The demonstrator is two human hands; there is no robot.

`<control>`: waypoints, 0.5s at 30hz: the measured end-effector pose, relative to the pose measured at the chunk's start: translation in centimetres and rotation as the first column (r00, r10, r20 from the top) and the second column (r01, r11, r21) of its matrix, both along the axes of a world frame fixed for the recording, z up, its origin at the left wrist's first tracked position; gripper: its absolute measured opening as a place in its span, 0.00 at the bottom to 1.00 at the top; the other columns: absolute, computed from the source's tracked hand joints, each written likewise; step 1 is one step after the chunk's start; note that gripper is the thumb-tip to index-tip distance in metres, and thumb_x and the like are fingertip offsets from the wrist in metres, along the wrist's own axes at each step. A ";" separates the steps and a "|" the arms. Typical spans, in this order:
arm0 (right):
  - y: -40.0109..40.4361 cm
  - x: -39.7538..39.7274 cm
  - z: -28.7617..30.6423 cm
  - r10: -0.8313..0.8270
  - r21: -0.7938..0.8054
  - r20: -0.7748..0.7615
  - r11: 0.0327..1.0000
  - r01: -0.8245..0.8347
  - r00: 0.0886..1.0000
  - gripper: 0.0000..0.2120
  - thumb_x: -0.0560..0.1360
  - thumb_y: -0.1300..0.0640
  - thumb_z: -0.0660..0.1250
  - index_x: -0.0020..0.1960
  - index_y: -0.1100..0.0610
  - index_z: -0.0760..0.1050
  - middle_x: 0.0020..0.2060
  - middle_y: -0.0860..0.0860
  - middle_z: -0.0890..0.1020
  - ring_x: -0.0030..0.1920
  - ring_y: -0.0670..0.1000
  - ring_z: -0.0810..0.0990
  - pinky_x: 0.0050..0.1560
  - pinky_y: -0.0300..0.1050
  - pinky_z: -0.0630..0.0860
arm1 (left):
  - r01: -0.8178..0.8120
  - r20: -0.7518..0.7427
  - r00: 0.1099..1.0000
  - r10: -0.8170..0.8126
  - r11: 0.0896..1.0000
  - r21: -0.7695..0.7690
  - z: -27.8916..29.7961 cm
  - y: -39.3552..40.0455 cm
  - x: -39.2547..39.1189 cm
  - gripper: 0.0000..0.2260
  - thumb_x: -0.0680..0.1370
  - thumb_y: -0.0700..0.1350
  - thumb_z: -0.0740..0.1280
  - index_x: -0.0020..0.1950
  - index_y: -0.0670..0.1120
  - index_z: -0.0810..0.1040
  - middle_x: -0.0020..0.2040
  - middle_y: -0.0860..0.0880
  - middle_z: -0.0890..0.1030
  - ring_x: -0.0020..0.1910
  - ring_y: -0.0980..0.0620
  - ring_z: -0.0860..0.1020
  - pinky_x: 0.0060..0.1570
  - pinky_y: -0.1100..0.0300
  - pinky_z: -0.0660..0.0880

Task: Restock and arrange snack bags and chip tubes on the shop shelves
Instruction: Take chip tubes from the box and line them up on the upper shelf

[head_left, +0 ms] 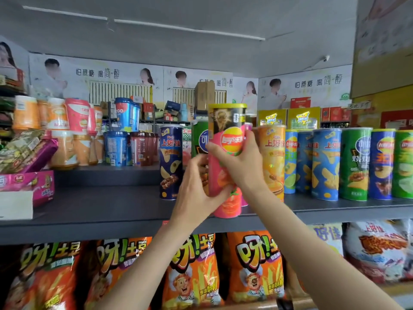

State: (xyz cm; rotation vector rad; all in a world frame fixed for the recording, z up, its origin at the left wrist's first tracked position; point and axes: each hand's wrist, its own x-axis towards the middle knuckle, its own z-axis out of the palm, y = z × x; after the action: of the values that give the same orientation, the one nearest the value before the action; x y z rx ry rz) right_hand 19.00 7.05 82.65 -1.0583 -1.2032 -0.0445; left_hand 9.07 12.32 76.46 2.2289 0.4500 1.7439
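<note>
A pink cardboard chip tube with a yellow lid and a black upper band (225, 139) stands upright, lifted above the grey metal shelf board (100, 211), at the centre of the view. The right hand (240, 161) wraps around its middle from the right, fingers curled across the red-and-yellow logo. The left hand (196, 186) grips the lower part of the tube from the left, fingers curled around it. Directly beneath it stands a second pink chip tube (230, 205), resting at the shelf's front edge; whether the two tubes touch cannot be told.

Just left of the hands stands a dark blue chip tube (171, 162), with a green tube (201, 137) partly hidden behind the raised one. To the right, an orange tube (271, 159) sits just beside the right wrist, followed by a row of blue and green tubes (348, 164) running to the frame's edge.

Further left on the shelf are stacked drink cups in orange, pink and blue (76, 130) and an open pink carton (42, 184). On the tier below hang orange snack bags (252, 265) and, at right, white snack bags (380, 247). Advertising posters (125, 74) line the wall under a grey ceiling (201, 16).
</note>
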 end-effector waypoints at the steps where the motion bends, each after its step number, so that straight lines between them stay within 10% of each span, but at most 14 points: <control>1: 0.3 -1.0 0.2 0.032 -0.002 -0.008 0.999 -0.032 0.999 0.27 0.65 0.47 0.76 0.57 0.55 0.68 0.43 0.45 0.79 0.42 0.41 0.79 0.42 0.34 0.78 | 0.019 0.017 1.000 -0.018 0.999 -0.050 0.2 -0.1 -0.6 0.35 0.64 0.58 0.75 0.65 0.57 0.59 0.57 0.65 0.69 0.56 0.69 0.72 0.52 0.73 0.72; 7: 3.0 -5.8 0.4 0.297 -0.118 0.050 0.950 -0.290 0.953 0.25 0.71 0.52 0.72 0.63 0.55 0.67 0.52 0.50 0.79 0.52 0.49 0.79 0.57 0.49 0.76 | -0.068 0.077 0.993 0.090 0.967 -0.247 1.4 1.7 -6.6 0.35 0.65 0.53 0.75 0.67 0.55 0.60 0.52 0.65 0.71 0.49 0.69 0.74 0.47 0.72 0.71; 15: 5.5 -5.7 -0.6 0.120 -0.183 0.252 0.980 -0.075 0.960 0.18 0.75 0.66 0.63 0.64 0.62 0.67 0.61 0.57 0.71 0.54 0.52 0.76 0.53 0.36 0.72 | -0.173 -0.039 0.983 0.180 0.833 -0.525 1.4 9.2 -11.7 0.31 0.73 0.42 0.71 0.70 0.45 0.58 0.62 0.46 0.74 0.61 0.47 0.75 0.62 0.47 0.71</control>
State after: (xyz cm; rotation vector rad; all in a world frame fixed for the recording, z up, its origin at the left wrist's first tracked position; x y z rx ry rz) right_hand 13.28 12.53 82.05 -1.1679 -1.5198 -0.0031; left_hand -2.64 21.48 77.88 1.8213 1.0254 1.4742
